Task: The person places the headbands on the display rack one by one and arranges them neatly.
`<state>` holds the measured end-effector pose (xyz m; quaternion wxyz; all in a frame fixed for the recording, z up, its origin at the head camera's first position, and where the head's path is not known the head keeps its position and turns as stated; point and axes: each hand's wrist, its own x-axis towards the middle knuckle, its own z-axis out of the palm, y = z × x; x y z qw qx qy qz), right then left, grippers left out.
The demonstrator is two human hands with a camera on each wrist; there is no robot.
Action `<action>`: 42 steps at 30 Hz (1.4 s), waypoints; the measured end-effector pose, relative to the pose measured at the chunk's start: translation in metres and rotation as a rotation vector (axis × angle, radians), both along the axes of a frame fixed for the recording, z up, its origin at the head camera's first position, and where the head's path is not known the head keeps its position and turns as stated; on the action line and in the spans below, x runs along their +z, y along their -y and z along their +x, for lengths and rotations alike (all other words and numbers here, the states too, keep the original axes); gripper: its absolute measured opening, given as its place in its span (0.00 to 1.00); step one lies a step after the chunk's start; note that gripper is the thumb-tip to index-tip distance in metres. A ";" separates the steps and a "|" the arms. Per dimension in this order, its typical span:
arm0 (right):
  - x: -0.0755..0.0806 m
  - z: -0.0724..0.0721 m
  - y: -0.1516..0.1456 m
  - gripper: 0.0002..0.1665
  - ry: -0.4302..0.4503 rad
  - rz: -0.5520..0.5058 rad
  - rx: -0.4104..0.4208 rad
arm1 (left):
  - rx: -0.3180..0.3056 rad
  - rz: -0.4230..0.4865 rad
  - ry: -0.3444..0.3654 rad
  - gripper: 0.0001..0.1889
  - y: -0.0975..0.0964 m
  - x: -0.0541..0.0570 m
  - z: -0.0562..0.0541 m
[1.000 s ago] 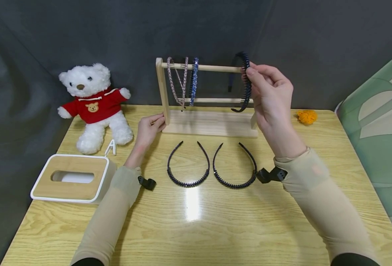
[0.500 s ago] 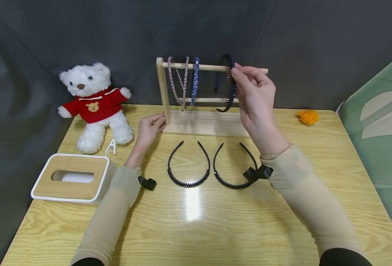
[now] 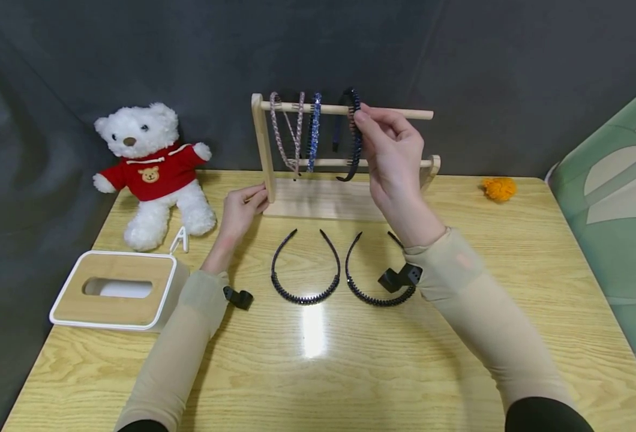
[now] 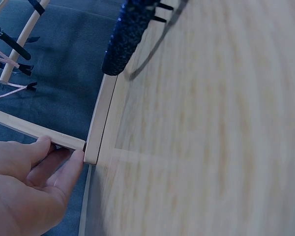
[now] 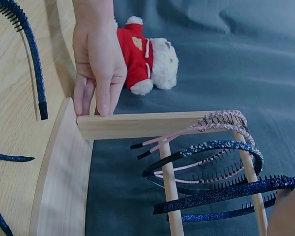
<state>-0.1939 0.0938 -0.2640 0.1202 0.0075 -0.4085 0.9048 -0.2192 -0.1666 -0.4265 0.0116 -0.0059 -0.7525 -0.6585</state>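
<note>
A wooden headband rack (image 3: pixel 323 198) stands toward the back of the table. My left hand (image 3: pixel 241 210) grips the foot of its left upright (image 4: pixel 37 129), thumb on one side and fingers on the other. A dark navy toothed headband (image 3: pixel 356 144) hangs over the top bar, pinched between thumb and fingers of my right hand (image 3: pixel 396 153). To its left on the bar are a glittery blue headband (image 3: pixel 315 132) and pink braided headbands (image 3: pixel 299 135). On the table in front lie two dark toothed headbands, one left (image 3: pixel 305 299) and one right (image 3: pixel 372 300), ends pointing at the rack.
A white teddy bear (image 3: pixel 161 179) in a red sweater sits at the back left. Before it are a white letter A (image 3: pixel 180 239) and a tissue box (image 3: pixel 118 288) with a wooden lid. An orange fluffy ball (image 3: pixel 499 189) lies back right.
My right hand has slid the navy headband leftward along the top bar, closer to the blue one, baring the bar's right end. The left hand has stayed on the upright.
</note>
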 end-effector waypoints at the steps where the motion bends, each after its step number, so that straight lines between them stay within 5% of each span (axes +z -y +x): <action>1: 0.000 0.000 0.002 0.09 0.003 0.003 -0.003 | -0.001 -0.001 0.002 0.16 0.000 0.000 0.000; 20: 0.002 -0.013 0.022 0.09 0.086 0.015 -0.038 | 0.000 -0.005 0.008 0.16 0.000 0.000 0.000; 42: -0.007 -0.017 0.033 0.08 0.066 0.076 -0.078 | 0.006 0.005 0.017 0.16 0.001 -0.001 -0.002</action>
